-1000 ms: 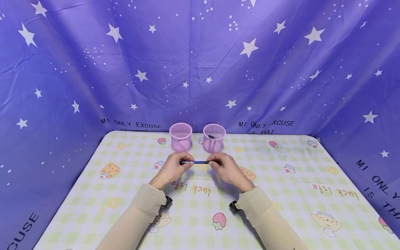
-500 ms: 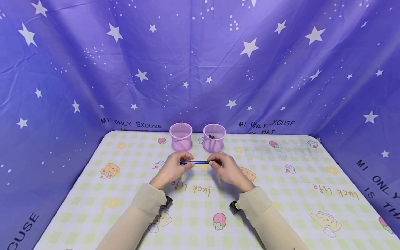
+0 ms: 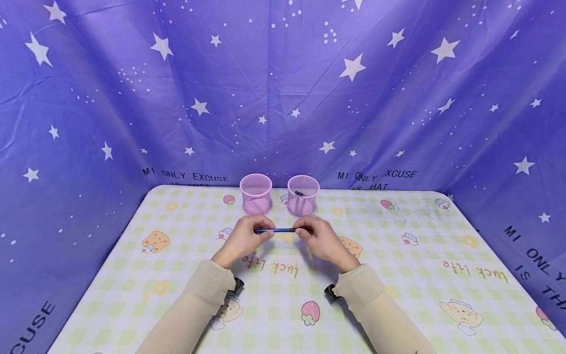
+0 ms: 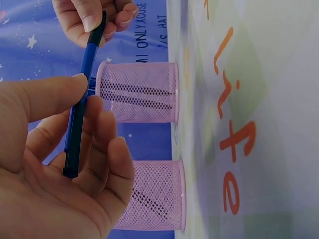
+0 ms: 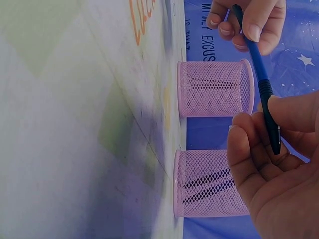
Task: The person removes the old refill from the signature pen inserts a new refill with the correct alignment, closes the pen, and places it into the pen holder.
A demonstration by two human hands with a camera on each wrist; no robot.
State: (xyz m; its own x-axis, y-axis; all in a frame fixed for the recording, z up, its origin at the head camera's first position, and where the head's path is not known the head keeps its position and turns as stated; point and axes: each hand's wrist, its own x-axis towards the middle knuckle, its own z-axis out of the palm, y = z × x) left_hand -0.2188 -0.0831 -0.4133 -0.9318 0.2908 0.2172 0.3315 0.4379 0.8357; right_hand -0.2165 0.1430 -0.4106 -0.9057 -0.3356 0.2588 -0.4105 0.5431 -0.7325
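Observation:
A blue pen (image 3: 281,230) with a black grip section lies level between both hands, above the table. My left hand (image 3: 247,238) pinches its blunt rear end between thumb and fingers. At the other end, my right hand (image 3: 322,242) pinches the black grip near the tip. In the right wrist view, the pen's tapered tip (image 5: 275,144) pokes out past my right thumb. Just beyond the hands stand two pink mesh pen cups: a left cup (image 3: 257,205) with a thin dark item inside, and a right cup (image 3: 303,207) holding two dark, pen-like items.
A table (image 3: 411,290) under a pale green checked cloth carries both cups near its back edge. Purple-blue curtains (image 3: 274,88) with white stars hang behind and at both sides. Small black devices sit at the wrists by the cuffs.

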